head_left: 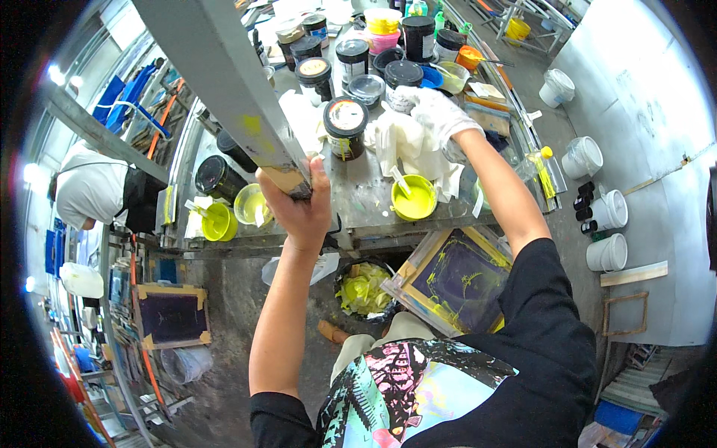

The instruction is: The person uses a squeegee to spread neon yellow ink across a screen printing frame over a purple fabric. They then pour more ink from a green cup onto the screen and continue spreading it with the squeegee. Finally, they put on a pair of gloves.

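My left hand [302, 205] is wrapped round the lower end of a long grey frame [224, 82], raised at a slant and seen nearly edge-on. Yellow smears and worn tan tape mark its end. My right arm reaches over the table, and white cloth covers my right hand [441, 116]; whether that is a glove or a rag, I cannot make out, and the fingers are hidden. It is beside a black-lidded jar [403, 75] and above crumpled white rags [403, 142]. Nearer me are a yellow ink tub [413, 198] with a pale scraper and a black ink jar [346, 127].
Several ink jars and tubs crowd the table's [358, 216] back. Another yellow tub [219, 222] stands at left. Below are a bin [366, 287] of yellow-stained waste and a leaning screen frame [455, 280]. White buckets [606, 252] line the right wall. A person [97, 187] bends at far left.
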